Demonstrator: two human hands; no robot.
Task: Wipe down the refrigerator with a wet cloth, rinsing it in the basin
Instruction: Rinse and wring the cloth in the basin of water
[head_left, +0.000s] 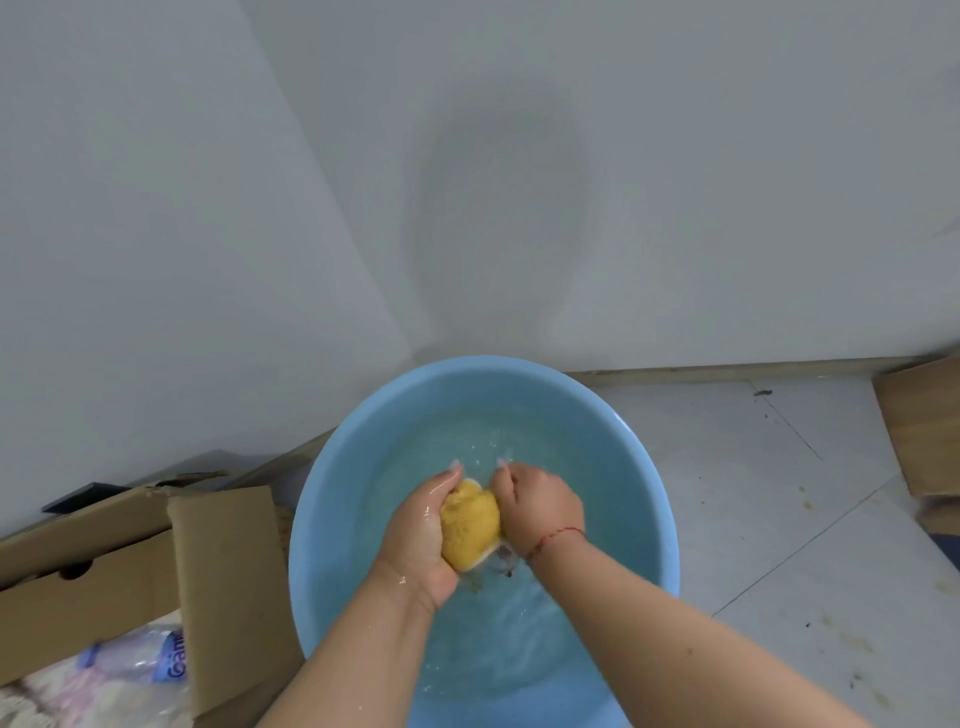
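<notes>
— Both forearms reach in from the bottom edge, wet, and meet over the blue basin (311, 519). What are the hands doing?

— The left hand (421, 540) cups the yellow cloth (470, 525) from the side, fingers curled round it. The right hand (537, 506), with a red string bracelet (558, 535) at its wrist, grips the other side, fingers curled in. The cloth is bunched into a wad between them, above the water (566, 467), which is rippled and splashing.

— So it's the rinse and wring?

— I judge so. To do it well, keep the wad low over the middle of the basin so the runoff falls inside the rim, twist the hands opposite ways, then dip and squeeze again until it drips little.

— And the room around?

— Tight on the left: an open cardboard box (223, 566), holding a plastic water bottle (135, 660), touches or nearly touches the basin's rim. The white wall (519, 182) stands just behind the basin. On the right the tiled floor (753, 493) lies open up to another cardboard box (919, 421) at the frame's edge. The refrigerator isn't identifiable from here.
</notes>
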